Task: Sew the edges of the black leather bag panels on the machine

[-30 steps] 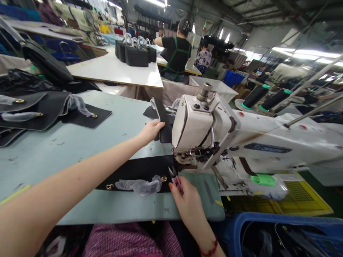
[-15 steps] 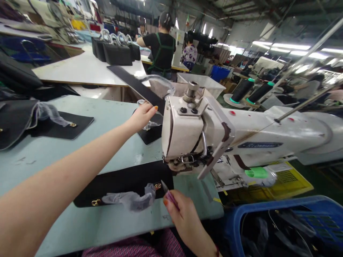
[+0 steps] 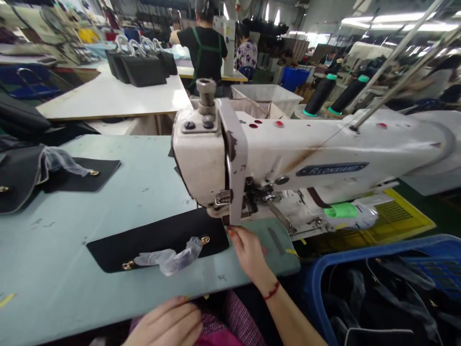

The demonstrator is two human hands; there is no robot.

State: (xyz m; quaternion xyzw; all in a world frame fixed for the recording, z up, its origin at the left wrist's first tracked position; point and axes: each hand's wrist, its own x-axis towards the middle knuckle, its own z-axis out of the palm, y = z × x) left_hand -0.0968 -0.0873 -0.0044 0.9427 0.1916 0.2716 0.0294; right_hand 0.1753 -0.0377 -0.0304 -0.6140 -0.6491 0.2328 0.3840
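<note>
A black leather flap (image 3: 154, 245) lies on the pale green table (image 3: 72, 240), with gold fittings at both ends and a crumpled clear plastic film (image 3: 169, 257) across it. Its right end reaches the foot of the white industrial sewing machine (image 3: 230, 158). My right hand (image 3: 248, 252), with a red bracelet, is beside that end, fingertips at the presser foot area. No snips show in it. My left hand (image 3: 165, 322) rests low at the table's front edge, holding nothing visible. The black strip is not in sight.
A second black flap (image 3: 82, 175) lies at the table's left. A blue crate (image 3: 313, 283) of dark pieces stands low at right. Black bags (image 3: 140, 69) stand on a white table behind. A co-worker (image 3: 203, 53) in a green apron sits beyond. Thread cones (image 3: 320, 93) stand behind the machine.
My left hand has left the black strip and dropped to the table's front edge. My right hand has moved up to the machine foot, and the pink-handled snips no longer show. The view has turned right.
</note>
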